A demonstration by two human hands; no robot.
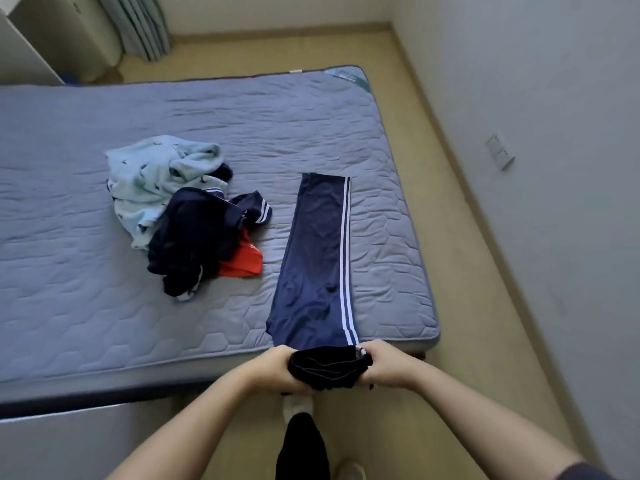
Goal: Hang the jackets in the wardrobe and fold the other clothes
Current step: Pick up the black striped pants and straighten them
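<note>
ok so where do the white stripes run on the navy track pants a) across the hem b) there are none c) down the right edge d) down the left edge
c: the track pants lie lengthwise on the mattress, with white stripes running down their right edge.

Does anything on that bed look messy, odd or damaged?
Nothing damaged or spilled. Only the heap on the mattress stands out: a light blue garment, a navy garment and a red garment lie crumpled together. The striped trousers lie flat, left hand and right hand gripping their waistband.
</note>
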